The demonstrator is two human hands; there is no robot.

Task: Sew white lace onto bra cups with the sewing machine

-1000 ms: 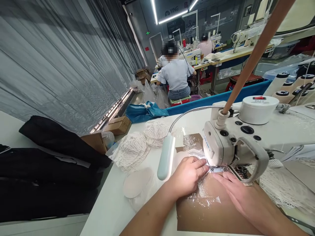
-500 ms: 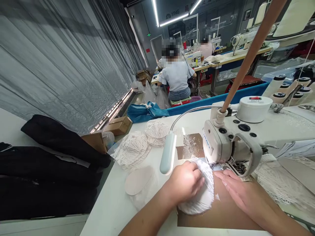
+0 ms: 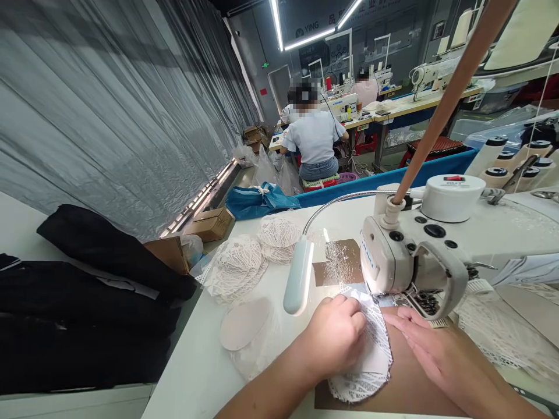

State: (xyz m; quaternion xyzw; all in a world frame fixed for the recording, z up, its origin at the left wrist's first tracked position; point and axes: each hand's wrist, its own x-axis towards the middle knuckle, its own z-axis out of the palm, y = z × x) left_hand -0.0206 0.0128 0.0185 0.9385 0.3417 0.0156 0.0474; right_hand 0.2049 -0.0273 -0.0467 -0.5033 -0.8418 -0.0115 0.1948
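A white lace piece with a smooth white layer on it point(image 3: 376, 355) lies on the brown plate point(image 3: 419, 381) in front of the sewing machine point(image 3: 386, 256). My left hand point(image 3: 338, 334) is closed, its curled fingers gripping the lace piece by its left part; the fingertips are partly hidden. Just right of the piece, my right hand point(image 3: 430, 343) lies flat on the brown plate with its fingers stretched toward the machine's needle area. The needle itself is hidden behind the machine head.
Stacked lace cups point(image 3: 240, 262) and a beige oval pad point(image 3: 245, 323) lie on the white table at left. A lamp point(image 3: 299, 276) stands beside my left hand. Thread cones point(image 3: 496, 152) are at right. A seated person point(image 3: 315, 137) works farther back.
The lace piece has shifted toward me and slightly right, and its smooth layer and lace edge now show more. My left hand has moved slightly with it; my right hand is nearly unchanged.
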